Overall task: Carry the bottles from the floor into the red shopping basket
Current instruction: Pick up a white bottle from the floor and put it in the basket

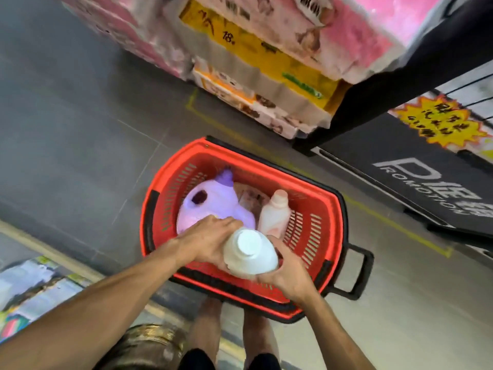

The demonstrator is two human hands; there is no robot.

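A red shopping basket (317, 209) with black handles stands on the grey floor in front of my feet. Inside it lies a large lilac jug (213, 206) with a purple cap, and a small pale pink bottle (274, 213) stands upright to its right. I hold a white bottle (250, 253) with a white cap over the near side of the basket. My left hand (208, 240) grips its left side and my right hand (289, 273) cups it from below and the right.
A stack of pink and yellow wrapped packs (256, 62) rises beyond the basket. A black promotion stand (416, 188) is at the right. Packaged goods (34, 289) lie at the lower left. Yellow tape lines (373, 212) mark the floor.
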